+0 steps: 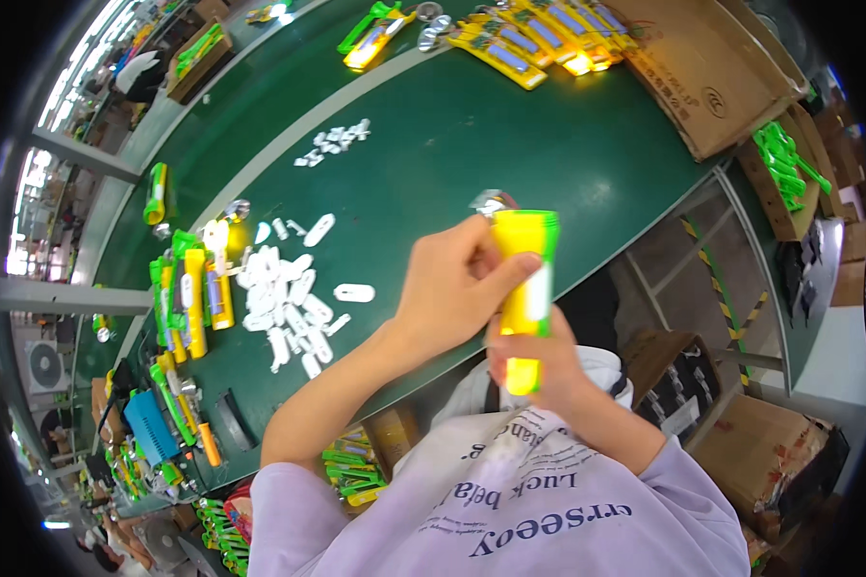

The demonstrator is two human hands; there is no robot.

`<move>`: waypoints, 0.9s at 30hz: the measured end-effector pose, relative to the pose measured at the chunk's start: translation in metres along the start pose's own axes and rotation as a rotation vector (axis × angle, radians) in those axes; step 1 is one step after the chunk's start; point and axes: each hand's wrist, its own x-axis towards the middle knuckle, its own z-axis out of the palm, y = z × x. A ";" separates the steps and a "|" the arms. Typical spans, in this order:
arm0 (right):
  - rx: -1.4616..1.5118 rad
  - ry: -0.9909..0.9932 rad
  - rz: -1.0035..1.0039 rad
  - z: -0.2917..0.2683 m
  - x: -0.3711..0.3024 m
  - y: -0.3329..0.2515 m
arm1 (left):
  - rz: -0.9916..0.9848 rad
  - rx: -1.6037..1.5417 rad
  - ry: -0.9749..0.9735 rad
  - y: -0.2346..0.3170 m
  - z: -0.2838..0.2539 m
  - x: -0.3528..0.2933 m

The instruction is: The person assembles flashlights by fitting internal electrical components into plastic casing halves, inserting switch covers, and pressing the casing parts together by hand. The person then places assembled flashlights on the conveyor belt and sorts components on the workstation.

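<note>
A yellow and green flashlight [526, 236] with a white strip along its side stands upright before my chest, wide head up. My right hand [553, 367] is wrapped round its lower part. My left hand [449, 284] is closed at the upper part, its thumb lying against the yellow body and its other fingers curled, partly hidden behind. A small shiny silver piece [489, 201] shows just beyond the left fingers; whether they hold it is unclear. Left of my left forearm lies a heap of white plastic parts [284, 298] on the green table [394, 183].
More yellow and green flashlights [194, 303] lie at the table's left. Yellow flashlight bodies [539, 38] are lined up at the far side beside a large cardboard box [702, 77]. A blue box-shaped thing [151, 428] is at the near left. Cartons [765, 452] stand at the right below the table.
</note>
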 end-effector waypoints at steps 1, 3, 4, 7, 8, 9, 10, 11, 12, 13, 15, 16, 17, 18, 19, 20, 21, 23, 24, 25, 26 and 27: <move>0.194 -0.077 -0.014 -0.006 -0.002 0.002 | 0.107 0.063 -0.116 0.001 -0.008 0.003; 0.324 -0.226 -0.034 -0.016 -0.002 -0.007 | 0.365 0.324 -0.354 -0.002 -0.036 0.018; 0.357 -0.245 -0.046 -0.019 -0.002 -0.011 | 0.363 0.495 -0.464 0.001 -0.058 0.023; 0.393 -0.279 -0.086 -0.030 0.000 -0.016 | 0.168 0.763 -0.242 -0.018 -0.106 0.036; 0.398 -0.307 -0.100 -0.030 0.002 -0.017 | 0.086 0.927 -0.087 -0.027 -0.120 0.035; 0.402 -0.335 -0.115 -0.027 0.003 -0.017 | 0.039 1.107 0.018 -0.041 -0.137 0.035; 0.405 -0.308 -0.119 -0.024 0.002 -0.018 | -0.027 1.202 0.104 -0.055 -0.148 0.038; 0.411 -0.315 -0.123 -0.025 0.003 -0.016 | -0.024 1.211 0.106 -0.065 -0.158 0.041; 0.395 -0.350 -0.133 -0.029 0.003 -0.015 | -0.062 1.119 0.135 -0.073 -0.167 0.047; 0.379 -0.386 -0.145 -0.032 0.003 -0.014 | -0.097 1.027 0.164 -0.082 -0.172 0.051; 0.369 -0.363 -0.154 -0.035 0.002 -0.014 | -0.014 0.995 0.257 -0.107 -0.173 0.062; 0.358 -0.345 -0.143 -0.034 0.003 -0.014 | 0.053 0.960 0.356 -0.116 -0.177 0.065; 0.369 -0.353 -0.160 -0.033 0.003 -0.013 | 0.112 0.892 0.407 -0.128 -0.175 0.069; 0.359 -0.357 -0.122 -0.033 0.005 -0.013 | 0.152 0.884 0.392 -0.132 -0.169 0.072; 0.349 -0.362 -0.084 -0.033 0.007 -0.012 | 0.191 0.876 0.378 -0.137 -0.164 0.074; 0.353 -0.381 -0.069 -0.035 0.006 -0.012 | 0.137 0.877 0.366 -0.137 -0.156 0.075; 0.357 -0.384 -0.084 -0.035 0.005 -0.012 | 0.081 0.878 0.356 -0.137 -0.151 0.076; 0.330 -0.342 -0.082 -0.034 0.003 -0.011 | 0.138 0.905 0.391 -0.144 -0.153 0.082; 0.330 -0.346 -0.089 -0.035 0.003 -0.011 | 0.162 0.941 0.402 -0.146 -0.155 0.082; 0.337 -0.348 -0.085 -0.038 0.004 -0.010 | 0.183 0.977 0.413 -0.149 -0.157 0.082; 0.344 -0.350 -0.079 -0.039 0.005 -0.010 | 0.159 0.934 0.415 -0.150 -0.156 0.081; 0.344 -0.356 -0.080 -0.038 0.005 -0.010 | 0.162 0.938 0.418 -0.150 -0.157 0.081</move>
